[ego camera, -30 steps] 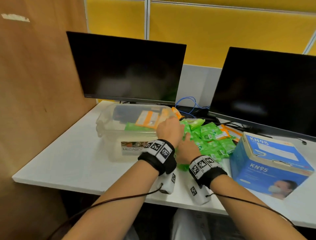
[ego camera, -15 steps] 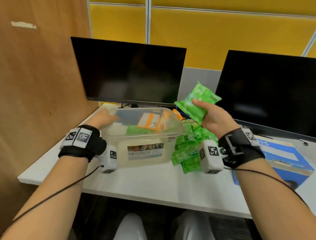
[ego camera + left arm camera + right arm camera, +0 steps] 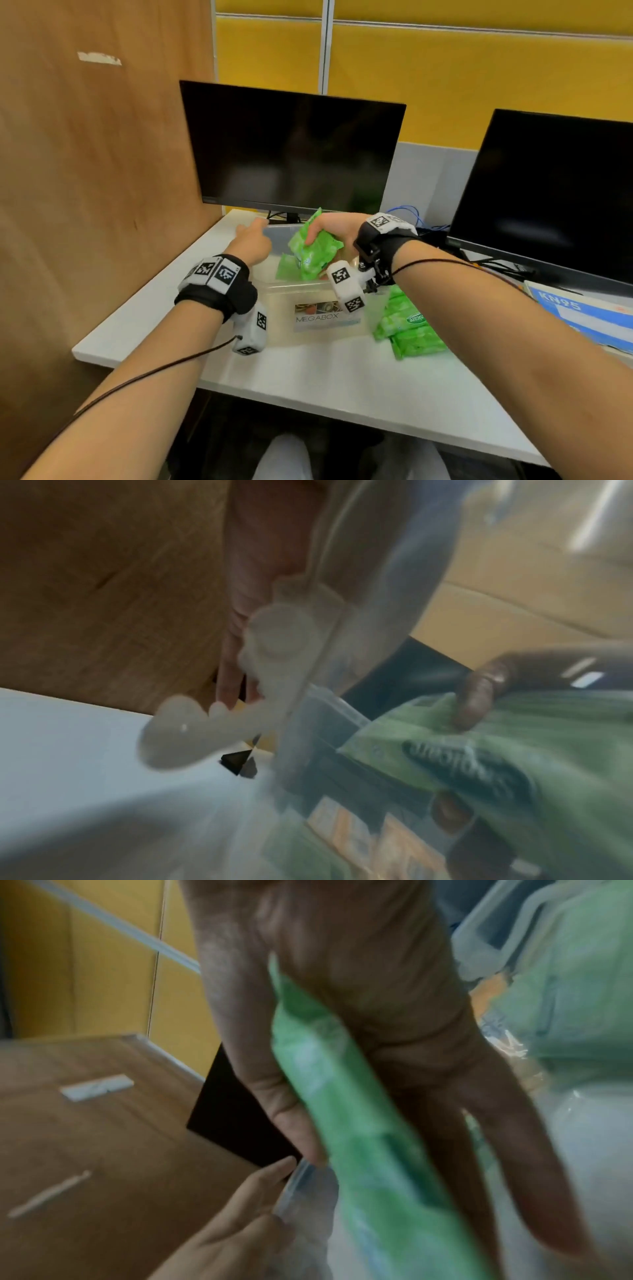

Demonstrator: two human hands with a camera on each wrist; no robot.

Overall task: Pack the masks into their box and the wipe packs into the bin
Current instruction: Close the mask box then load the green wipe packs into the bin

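Head view: the right hand (image 3: 337, 228) gripped a green wipe pack (image 3: 313, 255) over the clear bin (image 3: 274, 301), thumb on one face and fingers (image 3: 507, 1150) on the other, as the right wrist view confirmed. The left hand (image 3: 251, 240) steadied the bin's far left rim, fingers (image 3: 240, 1199) curled on its edge.

Risks, as judged: the slick pack could slip from the pinch and land on the table (image 3: 308, 377) short of the bin; packs already inside might make it ride up against the rim; the light bin could slide if the left hand let go.

Counts: one pack in hand; at least one green pack (image 3: 286, 267) and some orange packets lay in the bin, number unclear; a pile (image 3: 407, 325) of at least three green packs lay just right of the bin; one blue mask box (image 3: 582, 315) stood at the far right edge; no loose masks were visible; two monitors, left (image 3: 291, 147) and right (image 3: 548, 192).
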